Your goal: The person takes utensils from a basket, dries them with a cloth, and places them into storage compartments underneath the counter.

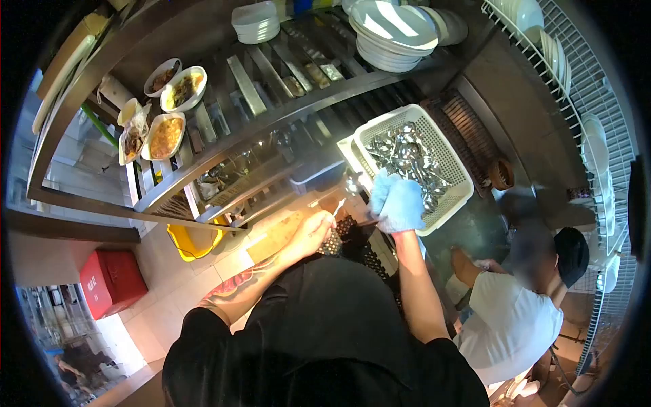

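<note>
My left hand [313, 232] is closed on the handle of a piece of cutlery [339, 207], whose upper end sticks up past my fingers. To its right, a light blue cloth [399, 202] covers my right hand [403, 229], so those fingers are hidden; the cloth lies against the near left side of a white perforated basket [461, 203]. Inside the basket is a heap of shiny metal cutlery [409, 154]. Beneath my left hand shows dark perforated material [331, 244].
A slatted metal shelf [271, 112] ahead holds stacked white plates [393, 34] and bowls of food [164, 136]. A co-worker in white [508, 315] is at the right, near a wire rack [593, 136]. A red box [112, 283] and yellow bin [191, 243] stand left.
</note>
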A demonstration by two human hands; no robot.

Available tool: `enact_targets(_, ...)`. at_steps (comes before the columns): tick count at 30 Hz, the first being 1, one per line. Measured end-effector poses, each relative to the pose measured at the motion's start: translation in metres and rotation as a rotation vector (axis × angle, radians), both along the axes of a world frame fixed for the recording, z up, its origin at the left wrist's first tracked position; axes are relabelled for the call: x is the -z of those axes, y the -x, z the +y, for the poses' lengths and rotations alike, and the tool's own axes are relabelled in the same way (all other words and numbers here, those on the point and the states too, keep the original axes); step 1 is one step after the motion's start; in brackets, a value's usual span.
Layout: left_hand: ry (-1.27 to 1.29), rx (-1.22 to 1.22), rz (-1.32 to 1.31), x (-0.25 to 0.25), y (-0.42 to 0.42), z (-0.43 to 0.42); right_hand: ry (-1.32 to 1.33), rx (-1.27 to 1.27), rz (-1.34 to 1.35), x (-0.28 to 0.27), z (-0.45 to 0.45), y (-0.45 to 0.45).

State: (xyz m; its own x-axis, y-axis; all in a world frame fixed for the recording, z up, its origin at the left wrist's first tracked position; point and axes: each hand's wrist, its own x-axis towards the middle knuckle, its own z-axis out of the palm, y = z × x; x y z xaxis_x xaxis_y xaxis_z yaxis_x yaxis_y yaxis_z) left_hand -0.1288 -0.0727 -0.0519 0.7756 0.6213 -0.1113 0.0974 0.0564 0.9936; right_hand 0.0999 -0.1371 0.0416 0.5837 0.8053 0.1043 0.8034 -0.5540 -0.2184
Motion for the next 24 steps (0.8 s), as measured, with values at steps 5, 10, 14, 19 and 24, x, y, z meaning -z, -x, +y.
enact_targets(5, 0.111, 0.108, 0.031, 0.009, -0.026, -0.001, -0.439, -0.562, 0.284, 0.099, 0.005, 0.041)
enact_targets(10, -0.391, 0.288, 0.34, -0.04, -0.016, 0.018, -0.383, -0.111, 0.462, 0.114, -0.014, 0.029)
enact_targets(14, 0.032, -0.055, -0.043, -0.015, -0.024, 0.035, 0.293, -0.558, -0.061, -0.012, -0.004, 0.046)
enact_targets(19, 0.531, -0.119, 0.018, 0.031, -0.029, 0.037, 0.035, -0.757, 0.007, 0.074, 0.016, 0.065)
enact_targets(24, 1.096, -0.387, -0.249, 0.058, 0.0, 0.046, -0.03, -0.575, 0.576, 0.123, 0.004, 0.072)
